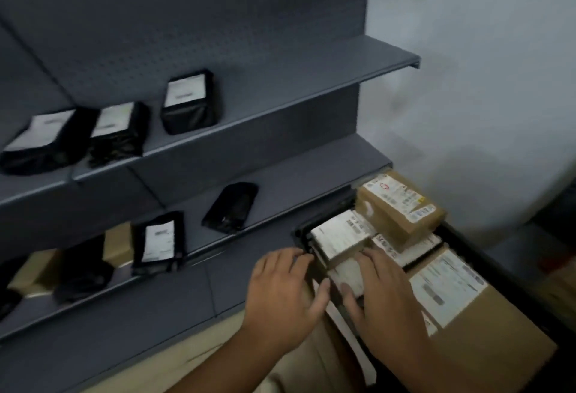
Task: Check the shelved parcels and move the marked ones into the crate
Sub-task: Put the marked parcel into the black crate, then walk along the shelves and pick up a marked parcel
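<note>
A black crate [300,230] stands at the lower right, packed with parcels: a brown box [402,205] on top, a white box [336,237] and a large labelled carton [461,308]. My right hand [386,296] lies over a small white parcel [346,272] at the crate's left end, fingers on top and thumb against its near side. My left hand [283,293] rests beside it, with straight fingers touching the crate's rim. On the grey shelves to the left are black parcels with white labels [188,103], [157,241] and a plain black pouch [230,207].
Two more labelled black parcels [118,132], [40,140] lie on the upper shelf. The lower shelf [274,187] also carries a small brown box [117,246], a black bag [84,268] and another brown box [34,271]. A white wall [467,81] rises behind the crate.
</note>
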A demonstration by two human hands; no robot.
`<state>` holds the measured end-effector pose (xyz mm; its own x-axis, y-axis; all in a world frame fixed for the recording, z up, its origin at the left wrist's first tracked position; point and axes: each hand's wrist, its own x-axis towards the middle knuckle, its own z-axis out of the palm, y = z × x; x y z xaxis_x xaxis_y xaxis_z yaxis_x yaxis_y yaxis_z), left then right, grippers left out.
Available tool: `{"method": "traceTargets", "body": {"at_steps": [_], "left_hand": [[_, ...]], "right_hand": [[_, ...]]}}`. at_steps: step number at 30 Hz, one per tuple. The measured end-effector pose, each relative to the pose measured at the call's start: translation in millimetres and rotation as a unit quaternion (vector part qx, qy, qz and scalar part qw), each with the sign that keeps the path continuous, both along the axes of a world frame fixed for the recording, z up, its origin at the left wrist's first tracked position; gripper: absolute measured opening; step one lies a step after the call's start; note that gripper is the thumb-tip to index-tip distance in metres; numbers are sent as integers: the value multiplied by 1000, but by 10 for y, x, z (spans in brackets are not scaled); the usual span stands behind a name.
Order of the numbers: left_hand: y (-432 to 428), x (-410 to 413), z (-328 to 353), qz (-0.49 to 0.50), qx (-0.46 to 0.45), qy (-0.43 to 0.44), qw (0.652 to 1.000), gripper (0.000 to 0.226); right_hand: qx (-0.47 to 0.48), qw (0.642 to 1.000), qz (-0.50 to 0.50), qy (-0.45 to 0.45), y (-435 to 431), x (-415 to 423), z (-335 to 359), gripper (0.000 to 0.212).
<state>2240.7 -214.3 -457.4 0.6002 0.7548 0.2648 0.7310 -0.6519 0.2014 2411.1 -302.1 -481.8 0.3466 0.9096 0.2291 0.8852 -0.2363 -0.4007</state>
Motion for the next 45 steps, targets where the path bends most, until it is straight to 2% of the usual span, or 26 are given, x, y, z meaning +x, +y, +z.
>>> {"method": "traceTargets", "body": {"at_steps": [4,9,17,24,33,45], "left_hand": [[-44,-668,95,104,20,-20,994,46],[-248,-1658,95,204,15,0,979,54],[-587,-3319,11,358,5,-9,934,55],[-878,-4545,-19,450,15,-13,893,58],[-1024,-5731,1,567,31,-55,822,56],[-310,-7071,84,655,-2,-20,755,57]], "right_hand": [[20,995,94,-33,301,-515,169,49],[18,975,212,-58,537,-1368,275,55],[17,922,380,-63,842,-3080,348,53],[27,885,464,-41,941,-4572,371,52],[12,813,581,-39,1160,-6171,352,51],[-31,741,671,-9,2180,-7861,245,52]]}}
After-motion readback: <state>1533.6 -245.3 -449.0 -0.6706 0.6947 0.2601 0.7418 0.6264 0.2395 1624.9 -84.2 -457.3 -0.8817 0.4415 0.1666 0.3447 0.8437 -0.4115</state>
